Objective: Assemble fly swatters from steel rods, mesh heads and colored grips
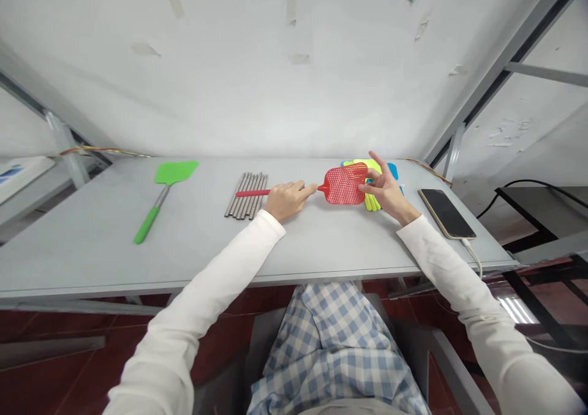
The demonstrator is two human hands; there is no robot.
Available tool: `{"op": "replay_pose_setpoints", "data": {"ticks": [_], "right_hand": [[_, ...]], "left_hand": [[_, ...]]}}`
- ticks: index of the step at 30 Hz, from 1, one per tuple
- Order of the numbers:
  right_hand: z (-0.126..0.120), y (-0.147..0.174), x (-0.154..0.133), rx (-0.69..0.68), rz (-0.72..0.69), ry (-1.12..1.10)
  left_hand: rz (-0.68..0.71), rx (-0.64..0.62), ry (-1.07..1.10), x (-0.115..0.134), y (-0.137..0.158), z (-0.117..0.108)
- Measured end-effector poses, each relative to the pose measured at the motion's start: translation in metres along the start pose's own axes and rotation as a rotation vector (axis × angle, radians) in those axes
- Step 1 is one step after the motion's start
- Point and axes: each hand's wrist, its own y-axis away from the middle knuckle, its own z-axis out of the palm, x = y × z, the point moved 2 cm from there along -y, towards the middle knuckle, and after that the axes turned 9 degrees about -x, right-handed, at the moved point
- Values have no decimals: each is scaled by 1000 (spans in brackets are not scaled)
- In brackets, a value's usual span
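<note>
A red fly swatter (345,184) lies sideways in front of me, its mesh head to the right and its handle to the left. My left hand (288,199) is wrapped round the handle close to the neck. At the right edge of the mesh, my right hand (384,188) pinches the head between thumb and a finger, the other fingers raised. Behind the mesh and my right hand are yellow and blue flat pieces (373,203), partly covered. Under the handle's left end lie several thin metal tubes (248,204) side by side.
On the grey table (193,256), a green fly swatter (175,171) with a metal shaft lies at the left. A phone (448,213) with a white cable plugged in lies at the right. A white wall (257,97) stands behind the table, with metal frame posts either side.
</note>
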Motion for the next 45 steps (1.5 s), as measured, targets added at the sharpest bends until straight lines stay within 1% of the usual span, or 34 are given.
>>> {"op": "replay_pose_setpoints", "data": {"ticks": [2, 4, 7, 9, 10, 11, 13, 14, 15, 16, 18, 20, 21, 22, 24, 26, 28, 30, 31, 32, 33, 34, 36, 38, 39, 41, 43, 45], "right_hand": [[-3, 0, -1, 42, -77, -1], [-7, 0, -3, 43, -98, 2], [-13, -1, -4, 86, -86, 11], [-15, -2, -2, 118, -27, 52], [-14, -2, 0, 101, 31, 84], [-13, -2, 2, 53, 99, 114], [-8, -1, 6, -95, 216, 138], [-5, 0, 7, -163, 238, 128], [-3, 1, 7, -209, 228, 114], [-1, 3, 5, -222, 183, 111], [2, 5, -2, -188, 25, 188], [3, 7, -11, -133, -143, 375], [3, 8, -15, -112, -205, 478], [3, 9, -18, -96, -244, 561], [1, 10, -20, -78, -255, 626], [-3, 10, -17, -64, -199, 564], [-6, 8, -9, -38, -80, 418], [-5, 6, -1, -66, 56, 248], [-3, 5, 2, -101, 98, 176], [0, 4, 4, -135, 106, 131], [3, 4, 3, -156, 76, 120], [4, 3, 2, -150, 19, 142], [4, 3, -2, -86, -106, 252], [0, 3, -5, -41, -160, 358], [-2, 2, -4, -38, -155, 379], [-6, 1, 0, -48, -102, 329], [-7, 0, 5, -54, 2, 199], [-5, -1, 10, -82, 154, 64]], "left_hand": [[10, 16, 33, 0, 0, 1], [28, 33, 72, -1, 1, 2], [26, 56, 110, -2, 2, 4], [18, 71, 109, -1, 2, 3], [18, 74, 102, -1, 3, 2], [19, 72, 95, 0, 3, 2], [22, 63, 87, 2, 3, 2], [23, 55, 87, 2, 4, 2], [25, 46, 87, 3, 4, 2], [26, 35, 87, 3, 4, 3], [23, 16, 91, 3, 3, 4], [16, 2, 98, 3, 3, 4], [10, -1, 99, 3, 3, 5], [4, -6, 98, 2, 3, 5], [-5, -15, 93, 2, 3, 5], [-11, -15, 91, 2, 3, 5], [-10, -11, 84, 2, 4, 5], [-13, -7, 66, 2, 4, 4], [-13, -8, 57, 2, 3, 4], [-13, -10, 50, 2, 3, 4], [-14, -12, 45, 1, 3, 4], [-15, -14, 44, 1, 2, 3], [-12, -20, 49, 0, 2, 3], [-3, -30, 59, 0, 2, 3], [3, -35, 64, 0, 2, 3], [6, -36, 74, 0, 2, 3], [0, -26, 78, 0, 3, 2], [-3, -22, 74, -1, 4, 2]]}}
